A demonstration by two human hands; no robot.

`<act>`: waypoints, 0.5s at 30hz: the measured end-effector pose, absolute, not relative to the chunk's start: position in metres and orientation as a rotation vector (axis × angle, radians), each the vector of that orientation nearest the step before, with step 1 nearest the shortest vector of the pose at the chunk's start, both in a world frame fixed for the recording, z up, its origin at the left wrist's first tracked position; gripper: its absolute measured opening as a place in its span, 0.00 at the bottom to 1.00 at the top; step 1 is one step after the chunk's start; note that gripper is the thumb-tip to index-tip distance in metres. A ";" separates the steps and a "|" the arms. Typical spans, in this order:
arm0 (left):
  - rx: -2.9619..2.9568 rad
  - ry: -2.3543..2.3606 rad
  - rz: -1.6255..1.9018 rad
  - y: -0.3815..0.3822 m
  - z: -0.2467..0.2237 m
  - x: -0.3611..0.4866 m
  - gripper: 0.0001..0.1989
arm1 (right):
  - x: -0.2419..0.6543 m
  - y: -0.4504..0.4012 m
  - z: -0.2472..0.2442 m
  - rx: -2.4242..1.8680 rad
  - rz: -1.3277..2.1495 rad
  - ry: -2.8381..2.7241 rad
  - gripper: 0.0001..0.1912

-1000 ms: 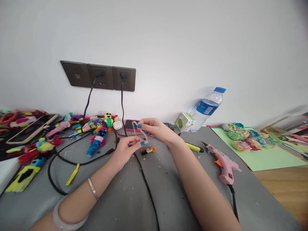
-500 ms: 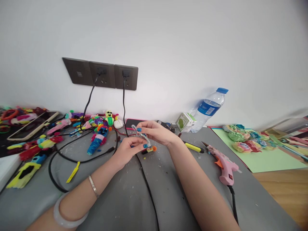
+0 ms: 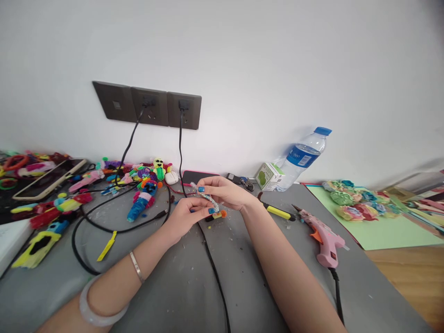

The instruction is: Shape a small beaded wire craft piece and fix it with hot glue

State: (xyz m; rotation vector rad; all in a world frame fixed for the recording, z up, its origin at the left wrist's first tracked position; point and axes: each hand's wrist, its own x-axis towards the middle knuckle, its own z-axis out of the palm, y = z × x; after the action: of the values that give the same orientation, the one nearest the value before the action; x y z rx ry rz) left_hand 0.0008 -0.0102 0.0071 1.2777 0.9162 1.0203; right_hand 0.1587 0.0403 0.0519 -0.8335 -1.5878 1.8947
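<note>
Two hands, head view: Bare hands meet above a grey tabletop [image 3: 173, 291], sharing one silvery strand [image 3: 214, 204].
Left hand: The left hand [image 3: 183, 215] pinches the strand's lower end between thumb and fingers.
Right hand: The right hand [image 3: 224, 190] grips it higher up, thumb and fingertips pressed together.
Silvery strand: Held just off the surface, above a small orange-tipped piece [image 3: 223, 214] – bent, and by the look of it mid-shaping, with no finished form to be seen.
Work done: A blue fuzzy figure [image 3: 138, 207] and a yellow-headed figure [image 3: 158, 169] lie to the left, apparently complete; crumpled paper flowers [image 3: 357, 198] rest on a green sheet [image 3: 391, 236].
Work left: The strand appears loose, joined to nothing visible; a pink glue gun [image 3: 326, 238] lies to the right, untouched.
Hard to make out: Fingers cover part of the strand, so whether its ends meet cannot be told. The right hand partly hides a dark phone [image 3: 197, 177]. At the left edge a white object [image 3: 14, 245] is cut off – its nature unclear.
</note>
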 end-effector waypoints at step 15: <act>1.216 0.891 1.043 -0.011 0.009 0.002 0.11 | 0.157 0.041 0.047 -0.837 1.923 -1.484 0.18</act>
State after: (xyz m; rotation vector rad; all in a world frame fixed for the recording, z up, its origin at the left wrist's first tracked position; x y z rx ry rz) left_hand 0.0021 -0.0111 0.0095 1.2160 0.8914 1.0431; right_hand 0.1569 0.0413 0.0466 -0.8368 -1.4844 1.9233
